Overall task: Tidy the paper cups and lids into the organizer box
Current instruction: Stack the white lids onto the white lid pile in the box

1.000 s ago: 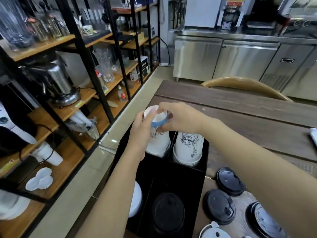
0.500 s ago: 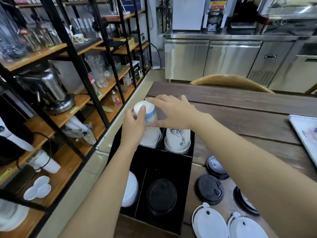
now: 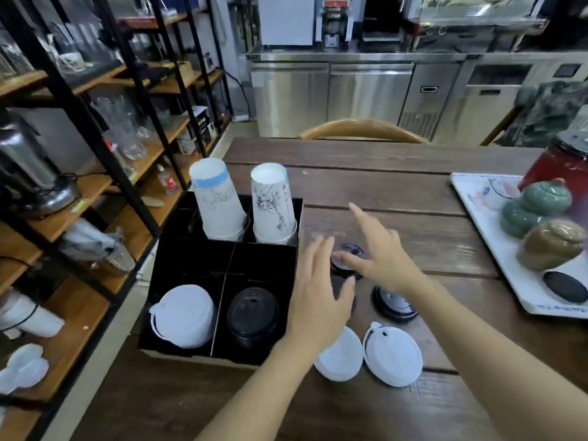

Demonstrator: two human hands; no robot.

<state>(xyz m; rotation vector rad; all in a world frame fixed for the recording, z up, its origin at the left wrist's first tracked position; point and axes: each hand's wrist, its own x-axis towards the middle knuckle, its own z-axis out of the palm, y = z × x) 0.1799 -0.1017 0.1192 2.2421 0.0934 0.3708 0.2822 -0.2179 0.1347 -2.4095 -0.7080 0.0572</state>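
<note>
A black organizer box (image 3: pixel 178 259) stands at the table's left edge. Its far compartments hold two upside-down stacks of paper cups: a blue-banded stack (image 3: pixel 218 202) and a stack with a line drawing (image 3: pixel 273 205). The near compartments hold white lids (image 3: pixel 184 316) and black lids (image 3: pixel 253 316). Loose on the table to the right lie black lids (image 3: pixel 394 303) and two white lids (image 3: pixel 393 354). My left hand (image 3: pixel 318 297) hovers open over the loose lids beside the box. My right hand (image 3: pixel 381 253) is open, its fingers over a black lid (image 3: pixel 348 249).
A white tray (image 3: pixel 509 275) with green and brown lidded jars and a red pot sits at the table's right. Black metal shelving (image 3: pixel 82 122) with glassware stands to the left. A wooden chair back (image 3: pixel 362 128) is behind the table, with steel counters beyond.
Both hands have let go of the blue-banded cup stack, which now stands in the box, and have moved right and down toward the loose lids. The view has shifted right.
</note>
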